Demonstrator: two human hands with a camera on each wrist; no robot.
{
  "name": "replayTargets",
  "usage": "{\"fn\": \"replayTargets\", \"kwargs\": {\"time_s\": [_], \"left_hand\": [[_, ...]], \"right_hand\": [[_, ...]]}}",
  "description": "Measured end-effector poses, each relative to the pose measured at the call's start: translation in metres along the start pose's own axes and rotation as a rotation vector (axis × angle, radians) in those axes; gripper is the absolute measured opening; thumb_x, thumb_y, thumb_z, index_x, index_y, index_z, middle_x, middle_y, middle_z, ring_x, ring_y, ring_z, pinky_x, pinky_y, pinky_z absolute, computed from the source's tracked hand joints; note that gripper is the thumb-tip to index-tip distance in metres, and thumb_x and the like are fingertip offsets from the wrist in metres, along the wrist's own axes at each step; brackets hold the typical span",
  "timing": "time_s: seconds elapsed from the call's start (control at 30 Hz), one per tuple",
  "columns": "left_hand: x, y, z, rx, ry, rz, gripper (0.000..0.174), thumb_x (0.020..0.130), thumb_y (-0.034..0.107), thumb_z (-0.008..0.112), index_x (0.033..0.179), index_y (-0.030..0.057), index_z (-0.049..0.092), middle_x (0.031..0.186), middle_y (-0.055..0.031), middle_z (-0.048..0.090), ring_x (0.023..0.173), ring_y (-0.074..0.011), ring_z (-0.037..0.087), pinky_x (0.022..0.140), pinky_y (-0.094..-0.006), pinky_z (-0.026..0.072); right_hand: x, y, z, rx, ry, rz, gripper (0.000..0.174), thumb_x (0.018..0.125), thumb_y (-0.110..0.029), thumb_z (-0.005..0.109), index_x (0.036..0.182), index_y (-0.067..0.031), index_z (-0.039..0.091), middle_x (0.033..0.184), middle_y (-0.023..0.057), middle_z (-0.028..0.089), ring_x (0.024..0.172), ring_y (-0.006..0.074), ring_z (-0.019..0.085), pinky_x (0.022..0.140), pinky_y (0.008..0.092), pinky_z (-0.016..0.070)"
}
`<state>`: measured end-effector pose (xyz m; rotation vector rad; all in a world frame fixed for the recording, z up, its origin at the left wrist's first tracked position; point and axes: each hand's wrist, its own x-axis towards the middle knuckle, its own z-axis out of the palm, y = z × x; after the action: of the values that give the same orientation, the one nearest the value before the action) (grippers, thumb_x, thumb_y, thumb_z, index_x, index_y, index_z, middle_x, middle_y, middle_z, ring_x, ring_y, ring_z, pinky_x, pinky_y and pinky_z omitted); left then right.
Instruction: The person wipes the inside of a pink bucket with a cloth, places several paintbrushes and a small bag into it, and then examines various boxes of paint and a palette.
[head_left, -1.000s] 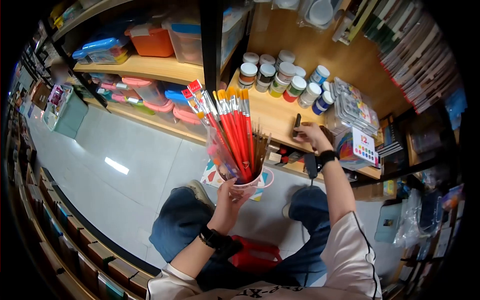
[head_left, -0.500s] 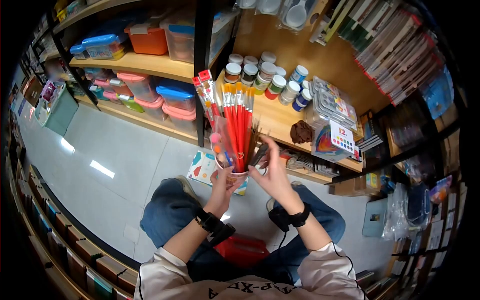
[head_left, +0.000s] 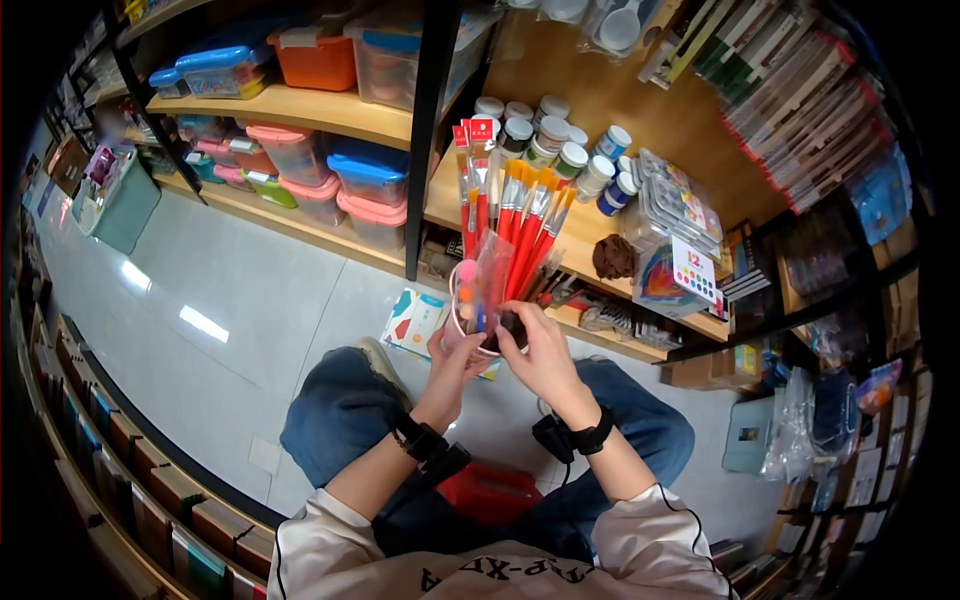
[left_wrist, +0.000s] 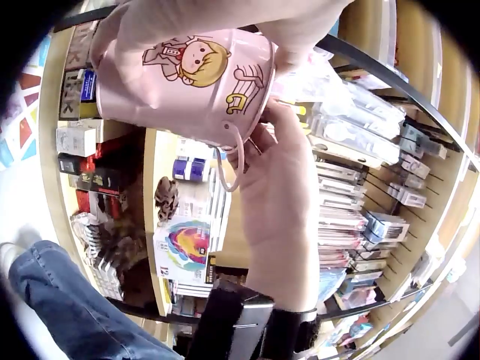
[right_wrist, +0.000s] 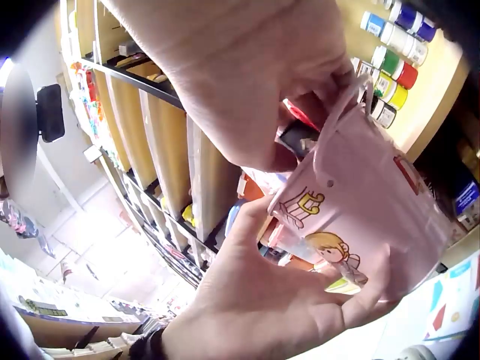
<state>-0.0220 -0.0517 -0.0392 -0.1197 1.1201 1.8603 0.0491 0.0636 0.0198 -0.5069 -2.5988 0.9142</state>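
My left hand [head_left: 452,378] grips the side of a pink bucket [right_wrist: 379,199] printed with a cartoon figure; in the left wrist view its fingers lie across the bucket's wall. My right hand [head_left: 548,365] reaches over the rim, thumb and fingers curled round a small black object [right_wrist: 298,139] at the mouth; its lower end is hidden. Red-handled brushes [head_left: 525,235] with orange bristles stand in the bucket, fanned toward the shelf. Beside them are red-tagged brushes [head_left: 480,165] and a clear sleeve [head_left: 491,275], with coloured pompoms [head_left: 467,272] next to it.
White-lidded paint jars [head_left: 596,178], a crumpled brown item [head_left: 613,256] and paint sets [head_left: 680,205] occupy the shelf ahead. Plastic boxes [head_left: 370,175] fill the left shelves. A patterned booklet [head_left: 412,318] and red container [head_left: 490,492] are low near the legs.
My right hand has come from the shelf to the bucket with the black object, and its fingers are now lower at the mouth. The brushes have tipped rightward; my left hand still grips the bucket.
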Motion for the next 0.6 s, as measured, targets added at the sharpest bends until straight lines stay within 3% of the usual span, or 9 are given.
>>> {"fn": "replayTargets", "kwargs": {"time_s": [0.03, 0.17, 0.27, 0.4, 0.43, 0.53, 0.6], "left_hand": [[0.0, 0.0, 0.001, -0.016, -0.007, 0.004, 0.068, 0.079, 0.024, 0.061, 0.125, 0.0036, 0.015, 0.106, -0.0121, 0.048, 0.093, -0.0195, 0.054, 0.084, -0.033, 0.0449], [0.002, 0.001, 0.001, -0.042, -0.014, 0.017, 0.068, 0.079, 0.022, 0.06, 0.126, 0.0043, 0.014, 0.108, -0.0122, 0.048, 0.094, -0.0195, 0.053, 0.084, -0.0331, 0.045], [-0.001, 0.003, 0.003, -0.069, -0.027, 0.041, 0.069, 0.079, 0.022, 0.061, 0.126, 0.0045, 0.014, 0.109, -0.0124, 0.047, 0.095, -0.0196, 0.053, 0.083, -0.0337, 0.0449], [0.0, 0.002, 0.001, -0.054, -0.041, 0.068, 0.079, 0.075, 0.024, 0.065, 0.127, 0.0035, 0.01, 0.108, -0.0141, 0.045, 0.09, -0.0187, 0.054, 0.081, -0.0309, 0.0453], [0.0, 0.002, 0.001, -0.044, -0.051, 0.069, 0.079, 0.076, 0.024, 0.065, 0.128, 0.0036, 0.01, 0.108, -0.014, 0.046, 0.09, -0.0186, 0.054, 0.08, -0.0306, 0.0451], [0.0, 0.0, 0.002, -0.004, -0.073, 0.048, 0.075, 0.077, 0.022, 0.062, 0.129, 0.0038, 0.01, 0.108, -0.0138, 0.046, 0.091, -0.0193, 0.053, 0.08, -0.0329, 0.0457], [0.002, -0.004, 0.002, 0.033, -0.084, 0.025, 0.072, 0.078, 0.02, 0.06, 0.129, 0.004, 0.011, 0.109, -0.0135, 0.046, 0.093, -0.0201, 0.053, 0.081, -0.0355, 0.0464]], "right_hand": [[-0.001, 0.002, 0.002, -0.058, 0.096, -0.114, 0.028, 0.078, -0.01, 0.056, 0.104, -0.0005, 0.05, 0.085, 0.0202, 0.058, 0.081, 0.0369, 0.056, 0.074, 0.0402, 0.0444], [-0.006, -0.006, -0.002, 0.039, 0.18, -0.003, 0.025, 0.079, -0.004, 0.057, 0.103, 0.0008, 0.053, 0.102, 0.0186, 0.057, 0.093, 0.0352, 0.055, 0.081, 0.0384, 0.0437], [-0.009, -0.001, 0.0, 0.046, 0.225, -0.055, 0.027, 0.079, -0.004, 0.057, 0.105, 0.0016, 0.053, 0.107, 0.0183, 0.056, 0.095, 0.0341, 0.055, 0.083, 0.0375, 0.0438], [-0.01, -0.007, -0.001, -0.152, 0.154, -0.247, 0.041, 0.081, -0.009, 0.056, 0.117, 0.0055, 0.046, 0.122, 0.0221, 0.046, 0.113, 0.0363, 0.044, 0.094, 0.0387, 0.0365], [-0.012, -0.011, -0.002, -0.151, 0.06, -0.202, 0.046, 0.083, -0.013, 0.054, 0.123, 0.0054, 0.041, 0.131, 0.0221, 0.037, 0.121, 0.0372, 0.035, 0.098, 0.0402, 0.0308], [-0.015, -0.018, -0.005, -0.188, 0.067, -0.166, 0.045, 0.082, -0.011, 0.052, 0.124, 0.0027, 0.041, 0.133, 0.0191, 0.037, 0.121, 0.0359, 0.035, 0.099, 0.0416, 0.0285], [-0.02, -0.012, -0.015, -0.053, 0.145, -0.217, 0.042, 0.081, -0.008, 0.053, 0.121, 0.0011, 0.046, 0.13, 0.0175, 0.041, 0.12, 0.0341, 0.036, 0.098, 0.0408, 0.0296]]}}
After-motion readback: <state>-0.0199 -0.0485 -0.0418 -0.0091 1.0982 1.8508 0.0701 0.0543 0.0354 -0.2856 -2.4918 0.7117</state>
